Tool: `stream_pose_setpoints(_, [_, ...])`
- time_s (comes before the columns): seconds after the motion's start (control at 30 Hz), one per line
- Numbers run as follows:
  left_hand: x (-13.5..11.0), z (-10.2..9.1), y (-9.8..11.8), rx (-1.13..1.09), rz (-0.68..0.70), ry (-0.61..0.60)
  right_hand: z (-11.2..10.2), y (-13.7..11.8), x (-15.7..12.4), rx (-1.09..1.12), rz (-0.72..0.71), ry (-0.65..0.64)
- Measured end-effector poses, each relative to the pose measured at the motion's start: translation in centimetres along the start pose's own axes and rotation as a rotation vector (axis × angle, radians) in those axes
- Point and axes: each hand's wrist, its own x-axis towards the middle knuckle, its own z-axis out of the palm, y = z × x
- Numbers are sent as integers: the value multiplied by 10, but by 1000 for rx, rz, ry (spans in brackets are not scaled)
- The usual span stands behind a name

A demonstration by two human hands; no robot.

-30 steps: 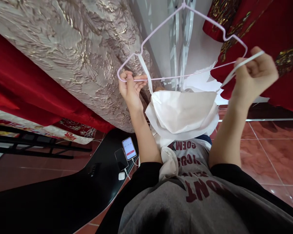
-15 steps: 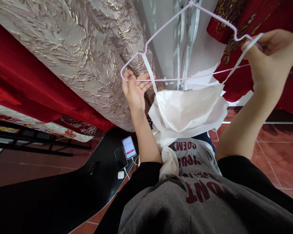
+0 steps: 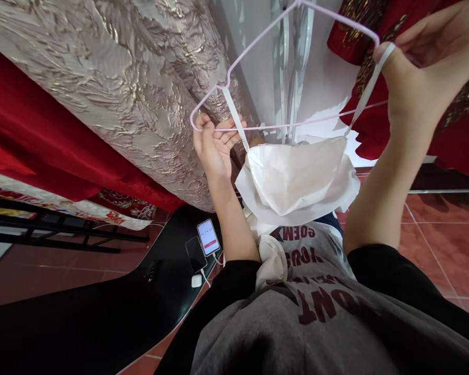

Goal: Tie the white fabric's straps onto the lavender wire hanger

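The left hand (image 3: 213, 143) is raised at about 11 o'clock from the middle of the view. Its fingers curl around the lower left corner of a pale pink wire hanger (image 3: 273, 126), grasping the bar. The right hand (image 3: 422, 67) is up at 2 o'clock. It is clenched at the hanger's right shoulder, with the right strap (image 3: 365, 94) of a white garment (image 3: 297, 177) drawn taut over the thumb. Whether the strap already sits on the wire there cannot be told.

The left strap (image 3: 234, 117) hangs from the notch on the hanger's left shoulder and crosses the bottom bar just beside the left fingertips. The garment itself dangles below the bar, near the centre of the view, between the two forearms and in front of the person's grey printed shirt.

A gold-and-beige brocade cloth (image 3: 121, 78) hangs at 10 o'clock, with red satin fabric (image 3: 42, 151) below and left of it. A red embroidered garment (image 3: 445, 135) hangs at 3 o'clock behind the right wrist. At 7 o'clock a lit phone (image 3: 208, 237) lies on a glossy black surface (image 3: 101, 312), touching a dark phone (image 3: 195, 254), with a white charger (image 3: 196, 280) just beside them. Red floor tiles (image 3: 433, 239) show at 4 o'clock.
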Motion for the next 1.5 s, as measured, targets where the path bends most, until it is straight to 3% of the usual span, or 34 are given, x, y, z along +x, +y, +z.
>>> stream_pose_setpoints(0.1, [1,-2,-1,22,0,-7,1,-8,-3,-98,34,-70])
stream_pose_setpoints(0.2, [1,-4,-1,49,32,-28,-1,-14,-18,-182,-28,-91])
stream_pose_setpoints(0.33, [1,-5,-2,59,65,-53,1,-17,-42,-243,-179,80])
stream_pose_setpoints(0.4, [0,-4,-3,79,61,-55,6,-22,-51,-270,-185,131])
stream_pose_setpoints(0.47, [0,-2,-3,97,65,-57,13,-30,-57,-241,-102,-11])
stream_pose_setpoints(0.6, [-3,0,-3,152,86,-61,25,-41,-67,-178,185,-551])
stream_pose_setpoints(0.67, [-5,-1,-1,164,83,-81,29,-43,-73,-198,250,-660])
stream_pose_setpoints(0.9, [-10,-1,7,132,-67,-179,29,-44,-81,-206,260,-658])
stream_pose_setpoints(1.07, [-24,-5,23,232,-173,-248,29,-45,-81,-201,253,-637])
stream_pose_setpoints(1.2, [-36,-2,45,291,-98,-273,31,-47,-83,-216,249,-632])
stream_pose_setpoints(1.37, [-34,34,73,18,23,-267,32,-50,-84,-201,248,-631])
stream_pose_setpoints(1.5, [-21,46,75,-69,165,-133,31,-52,-83,-192,252,-634])
